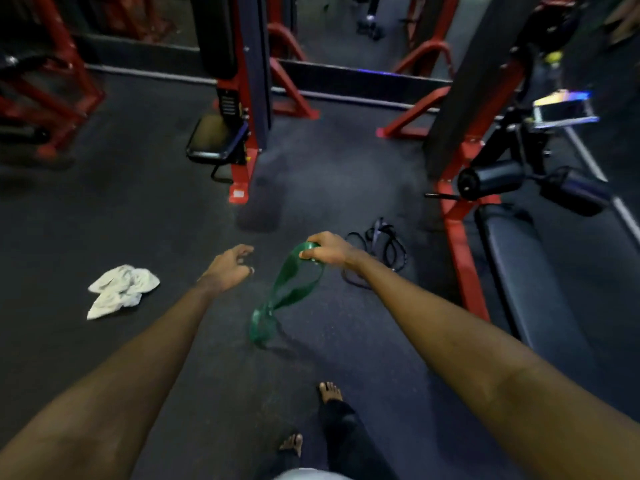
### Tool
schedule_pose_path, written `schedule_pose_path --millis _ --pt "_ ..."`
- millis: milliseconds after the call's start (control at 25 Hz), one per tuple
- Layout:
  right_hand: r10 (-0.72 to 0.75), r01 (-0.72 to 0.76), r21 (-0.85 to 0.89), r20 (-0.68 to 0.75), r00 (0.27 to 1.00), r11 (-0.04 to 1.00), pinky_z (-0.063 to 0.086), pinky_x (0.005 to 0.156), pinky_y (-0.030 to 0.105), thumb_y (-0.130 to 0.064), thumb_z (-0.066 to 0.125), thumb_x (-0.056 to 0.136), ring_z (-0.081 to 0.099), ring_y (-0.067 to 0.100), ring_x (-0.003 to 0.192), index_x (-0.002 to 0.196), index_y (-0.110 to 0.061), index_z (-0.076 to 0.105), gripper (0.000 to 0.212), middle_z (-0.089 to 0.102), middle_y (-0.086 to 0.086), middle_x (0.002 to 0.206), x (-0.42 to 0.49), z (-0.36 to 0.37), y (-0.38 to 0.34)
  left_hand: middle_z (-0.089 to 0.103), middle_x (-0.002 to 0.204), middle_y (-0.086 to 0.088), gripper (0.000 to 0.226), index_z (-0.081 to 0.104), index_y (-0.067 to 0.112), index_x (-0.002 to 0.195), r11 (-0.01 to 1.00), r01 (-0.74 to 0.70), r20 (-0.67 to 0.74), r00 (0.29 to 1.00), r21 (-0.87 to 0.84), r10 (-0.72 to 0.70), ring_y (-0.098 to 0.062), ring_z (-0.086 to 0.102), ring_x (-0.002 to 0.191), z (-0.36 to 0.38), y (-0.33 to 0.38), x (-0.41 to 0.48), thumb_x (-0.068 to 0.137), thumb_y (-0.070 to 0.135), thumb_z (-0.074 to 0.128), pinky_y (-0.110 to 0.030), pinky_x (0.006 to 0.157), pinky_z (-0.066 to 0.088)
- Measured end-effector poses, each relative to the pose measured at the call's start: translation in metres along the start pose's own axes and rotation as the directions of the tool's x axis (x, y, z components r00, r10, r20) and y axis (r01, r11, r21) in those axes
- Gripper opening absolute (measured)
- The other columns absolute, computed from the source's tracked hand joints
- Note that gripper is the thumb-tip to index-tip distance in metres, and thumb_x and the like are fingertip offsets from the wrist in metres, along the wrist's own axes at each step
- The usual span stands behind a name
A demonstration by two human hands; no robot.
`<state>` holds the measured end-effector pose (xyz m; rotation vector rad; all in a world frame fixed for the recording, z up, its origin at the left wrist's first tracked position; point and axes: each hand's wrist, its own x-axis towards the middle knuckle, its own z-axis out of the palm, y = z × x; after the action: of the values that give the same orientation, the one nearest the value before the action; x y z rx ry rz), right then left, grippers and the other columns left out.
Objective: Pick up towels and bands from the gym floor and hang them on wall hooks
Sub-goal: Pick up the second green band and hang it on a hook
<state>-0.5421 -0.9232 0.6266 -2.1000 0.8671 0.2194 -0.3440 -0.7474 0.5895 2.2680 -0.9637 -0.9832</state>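
On the gym floor (156,202) btw the red machine frames (242,174), pickup is in its early part. The right hand (329,252) is clenched round the top of the green band (291,289), fingers & thumb wrapped on it. The loop hangs & twists below the hand, low end near the floor w/ a shadow under it; can't tell if it touches. The left hand (228,268) is released, fingers loosely spread & curled, holding nothing. It sits just left of the band's top, apart from it.

Done, as far as visible: one band in hand, i.e. 1 item lifted. Nothing hung, and no wall hooks in view.

Left to do: the white towel (121,291) lies crumpled on the floor, well to the left of the left hand. The black bands (384,251), a tangle of thin loops, lie on the floor just beyond the right hand, near the foot of the right-side frame. Both need collecting, then everything goes to the hooks.

Judgement: approx a third of the picking is done, hanging not begun. The free left hand prob suits the towel. The black tangle is nearer the right hand, which is already occupied.
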Motion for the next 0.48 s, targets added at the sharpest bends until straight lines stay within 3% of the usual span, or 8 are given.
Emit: schedule_pose_path --millis 320,480 --pt "0.089 -0.036 0.174 -0.310 0.947 0.984 0.037 0.057 0.030 -0.039 0.066 0.080 0.048 0.009 0.056 0.060 -0.018 0.057 0.031 0.052 -0.008 0.057 -0.165 -0.057 0.013 0.063 0.128 0.000 0.044 0.060 0.021 0.129 0.946 -0.309 0.153 0.944 0.098 0.292 -0.017 0.058 0.119 0.058 0.120 -0.049 0.086 0.015 0.069 -0.028 0.100 0.041" --pt "0.156 -0.047 0.243 -0.451 0.879 0.969 0.037 0.059 0.031 -0.039 0.066 0.075 0.047 0.010 0.056 0.064 -0.014 0.060 0.028 0.052 -0.005 0.057 -0.249 -0.101 0.049 0.059 0.114 0.006 0.040 0.061 0.023 0.126 0.871 -0.474 0.250 0.865 0.125 0.435 -0.012 0.054 0.106 0.112 0.202 -0.079 0.087 0.018 0.067 -0.023 0.087 0.037"
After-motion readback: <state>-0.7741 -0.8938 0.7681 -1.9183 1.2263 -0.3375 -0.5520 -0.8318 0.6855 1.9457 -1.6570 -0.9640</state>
